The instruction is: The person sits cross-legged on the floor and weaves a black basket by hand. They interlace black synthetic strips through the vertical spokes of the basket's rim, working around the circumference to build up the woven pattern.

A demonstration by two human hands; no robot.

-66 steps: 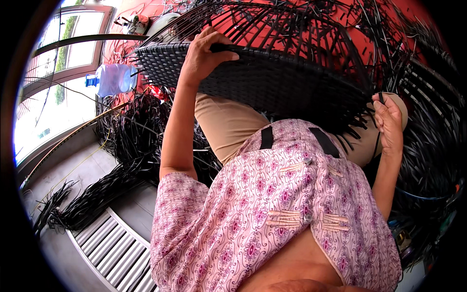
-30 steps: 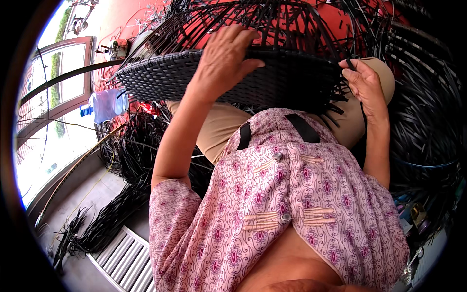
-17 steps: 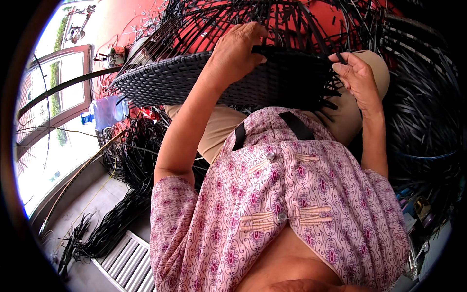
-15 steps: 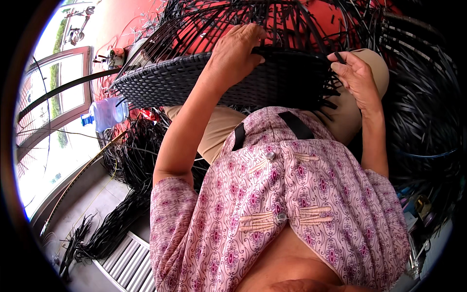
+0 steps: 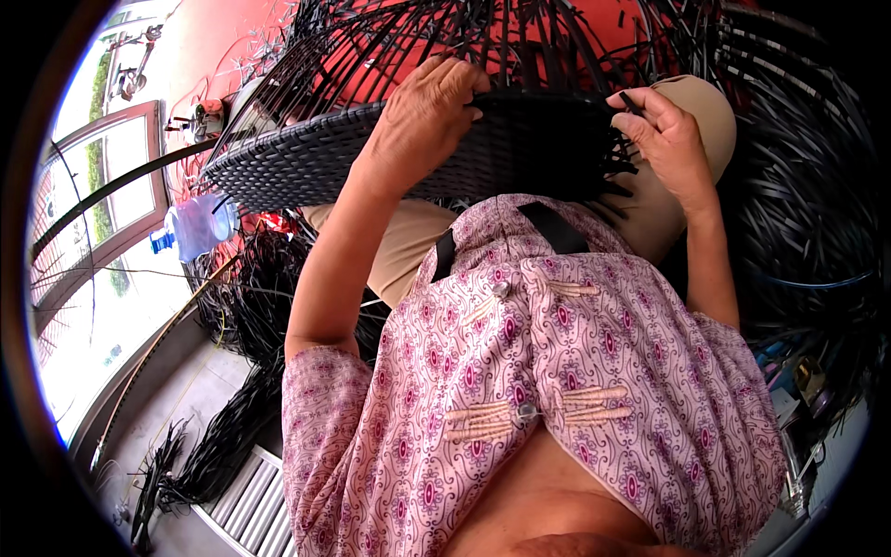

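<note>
A black woven basket [image 5: 306, 167], made of flat plastic strips, lies across my lap with its long uprights fanning out beyond the rim. My left hand [image 5: 418, 125] is closed over the basket's upper edge near the middle, its fingertips partly hidden behind the weave. At the right end, my right hand [image 5: 670, 148] pinches a short black strip [image 5: 630, 104] between thumb and fingers, just above the knee. Several loose strip ends [image 5: 624, 167] poke out of the weave below that hand.
Bundles of black strips lie at the right [image 5: 807, 195] and lower left [image 5: 227, 418]. A clear blue bottle [image 5: 200, 227] sits left of the basket, by a glass door [image 5: 121, 172]. A slatted white stool [image 5: 251, 501] stands lower left. Red flooring [image 5: 227, 56] carries scraps.
My left hand has shifted a little left along the basket's rim. The right hand keeps its pinch on the strip at the right end. The whole view has tilted slightly.
</note>
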